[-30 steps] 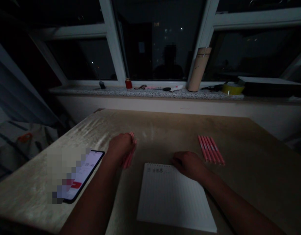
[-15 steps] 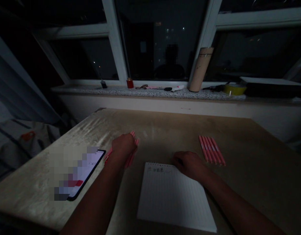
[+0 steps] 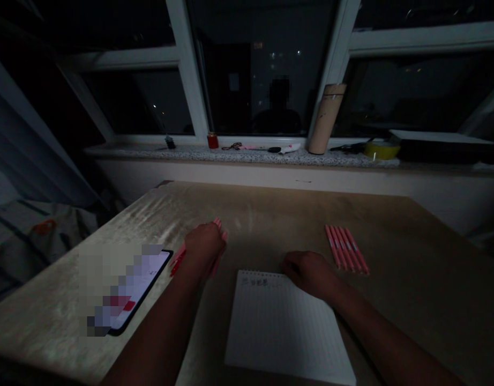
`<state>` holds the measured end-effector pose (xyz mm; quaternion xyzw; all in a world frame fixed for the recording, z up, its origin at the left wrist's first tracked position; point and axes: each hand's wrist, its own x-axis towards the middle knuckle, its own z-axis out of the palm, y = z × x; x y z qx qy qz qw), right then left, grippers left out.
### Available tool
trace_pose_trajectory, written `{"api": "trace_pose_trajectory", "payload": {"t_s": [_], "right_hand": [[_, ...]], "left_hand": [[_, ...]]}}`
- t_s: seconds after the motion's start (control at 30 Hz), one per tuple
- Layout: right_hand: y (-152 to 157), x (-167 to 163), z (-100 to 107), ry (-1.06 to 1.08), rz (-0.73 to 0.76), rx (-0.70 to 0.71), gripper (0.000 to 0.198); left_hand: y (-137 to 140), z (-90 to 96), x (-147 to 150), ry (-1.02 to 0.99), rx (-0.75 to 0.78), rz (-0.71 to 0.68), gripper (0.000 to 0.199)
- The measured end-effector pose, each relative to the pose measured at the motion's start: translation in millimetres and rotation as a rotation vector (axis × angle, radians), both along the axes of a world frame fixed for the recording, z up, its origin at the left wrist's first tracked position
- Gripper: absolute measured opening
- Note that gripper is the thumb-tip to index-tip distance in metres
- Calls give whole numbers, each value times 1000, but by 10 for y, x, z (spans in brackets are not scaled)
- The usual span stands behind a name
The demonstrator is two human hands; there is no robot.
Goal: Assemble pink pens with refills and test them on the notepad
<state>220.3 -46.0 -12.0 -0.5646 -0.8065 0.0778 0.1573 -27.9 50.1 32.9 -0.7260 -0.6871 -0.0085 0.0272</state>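
Observation:
My left hand [image 3: 204, 241] is curled down over a bunch of pink pencils [image 3: 217, 222] left of the notepad. Their ends stick out past my knuckles and beneath my palm, while my fingertips are mostly hidden. My right hand [image 3: 309, 271] rests loosely curled at the upper right corner of a spiral notepad [image 3: 287, 332], with nothing visible in it. The pad is lined and has a line of dark handwriting at its top. To the right of that hand, several more pink pencils [image 3: 345, 249] lie side by side in a slanted row.
A lit phone [image 3: 140, 292] lies by my left forearm, partly blurred out. On the windowsill behind the table [image 3: 271, 209] are a small red jar [image 3: 212, 140], a tall tan cylinder [image 3: 326, 120] and a roll of yellow tape [image 3: 381, 150]. A curtain hangs at the left.
My left hand has shifted slightly over the pink pencils, still on the bunch. The whole view has tipped a little. My right hand stays at the pad's corner.

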Motion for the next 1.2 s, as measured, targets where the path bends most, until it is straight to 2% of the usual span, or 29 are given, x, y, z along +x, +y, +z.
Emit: {"api": "trace_pose_trajectory", "payload": {"t_s": [0.23,0.4,0.57,0.67,0.77,0.9,1.0,1.07,1.2], "right_hand": [[12,13,-32,-7,-10,8,19],[10,19,-34,0,-5,6,21],[6,18,-27,4,-4,7,21],[12,20,-33,3,-3,4,21],[18,23,-38,14,10,8,19],[24,16,-22,68,16,35,18],[20,-6,15,124,54,83,18],[10,-19,41,166,95,113,16],[-11,-19,67,239,132,146,19]], "left_hand": [[17,-81,55,29,-19,-29,35],[16,-122,63,36,-16,-65,36],[4,-74,61,-2,38,-55,35],[0,-31,61,-90,57,-69,30],[15,-54,84,-342,47,-170,24],[28,-179,222,-886,-34,-246,23],[-11,-267,394,-1227,-209,-188,20],[-55,-314,500,-1426,-289,-208,19],[-130,-399,635,-1759,-295,-118,29]]}}
